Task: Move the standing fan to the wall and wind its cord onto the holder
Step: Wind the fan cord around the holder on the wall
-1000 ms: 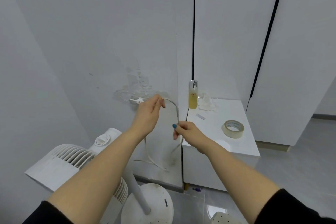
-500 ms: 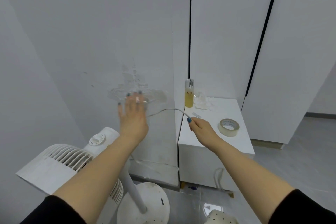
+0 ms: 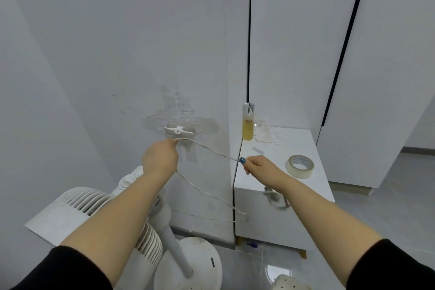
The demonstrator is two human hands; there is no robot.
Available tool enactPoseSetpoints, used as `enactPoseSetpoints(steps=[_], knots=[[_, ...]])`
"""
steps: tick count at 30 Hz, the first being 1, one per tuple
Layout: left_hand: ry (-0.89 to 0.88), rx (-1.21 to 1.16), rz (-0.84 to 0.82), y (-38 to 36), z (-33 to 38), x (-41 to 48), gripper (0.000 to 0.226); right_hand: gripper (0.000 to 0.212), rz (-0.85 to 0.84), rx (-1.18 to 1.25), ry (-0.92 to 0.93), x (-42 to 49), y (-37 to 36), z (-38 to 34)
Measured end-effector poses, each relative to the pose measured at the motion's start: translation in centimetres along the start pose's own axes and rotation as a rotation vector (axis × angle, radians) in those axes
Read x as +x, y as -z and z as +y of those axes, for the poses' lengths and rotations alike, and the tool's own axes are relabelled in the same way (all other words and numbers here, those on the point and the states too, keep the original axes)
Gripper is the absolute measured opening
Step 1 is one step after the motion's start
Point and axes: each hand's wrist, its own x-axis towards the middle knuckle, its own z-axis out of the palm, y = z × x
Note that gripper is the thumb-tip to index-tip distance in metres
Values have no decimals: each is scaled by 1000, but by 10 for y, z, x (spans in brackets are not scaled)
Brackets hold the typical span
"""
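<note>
Change: since half a second ago my left hand (image 3: 161,157) has dropped from flat against the wall to just below the holder (image 3: 179,130), fingers now curled round the cord (image 3: 207,147); my right hand (image 3: 257,165) has stayed out to the holder's right.
Grip: left fingers look closed on the cord just under the holder, though the back of the hand hides the exact hold; right thumb and forefinger pinch the cord narrowly, the line running fairly taut between both hands.
Meaning: I judge the first turn is about to be laid. No cord shows on the holder's arms yet.
Slack: below the holder, cord hangs from my left hand and trails down towards the floor.
Fan: the standing fan (image 3: 150,226) stands below and left of the holder, close against the wall (image 3: 117,54), so that half of the job looks done.
Surface: right of the holder, a white cabinet (image 3: 266,148) carries an amber bottle (image 3: 248,122) and a tape roll (image 3: 300,166).
Room: pale wall, patchy around the holder; white cupboard doors further right; glossy grey floor.
</note>
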Motion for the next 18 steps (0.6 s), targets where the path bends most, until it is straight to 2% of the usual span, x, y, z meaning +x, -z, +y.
enactPoseSetpoints(steps=[4,6,8,10,12,13,14,16,17,18], knots=[[283,-250,-111,-14,-16,9,46,41,-21,147,-135,2,-6,19],[298,-259,-155,-17,-16,7,44,32,33,385,-227,7,-9,20],[227,-169,-174,-19,-4,-1,36,28,103,714,-302,14,-12,17],[89,-95,-92,-19,14,-12,32,32,151,1007,-312,22,-15,10],[-123,-179,55,-20,33,-23,35,38,151,1263,-305,29,-17,1],[-205,-319,44,-22,42,-28,35,41,130,1370,-298,31,-17,-4],[-227,-500,-83,-22,52,-33,37,42,102,1456,-283,32,-18,-9],[-150,-832,-550,-20,70,-47,43,44,50,1552,-243,32,-22,-15],[-98,-939,-744,-19,77,-54,44,44,34,1572,-227,31,-24,-17],[-65,-1004,-859,-21,81,-59,44,44,28,1583,-217,30,-26,-19]])
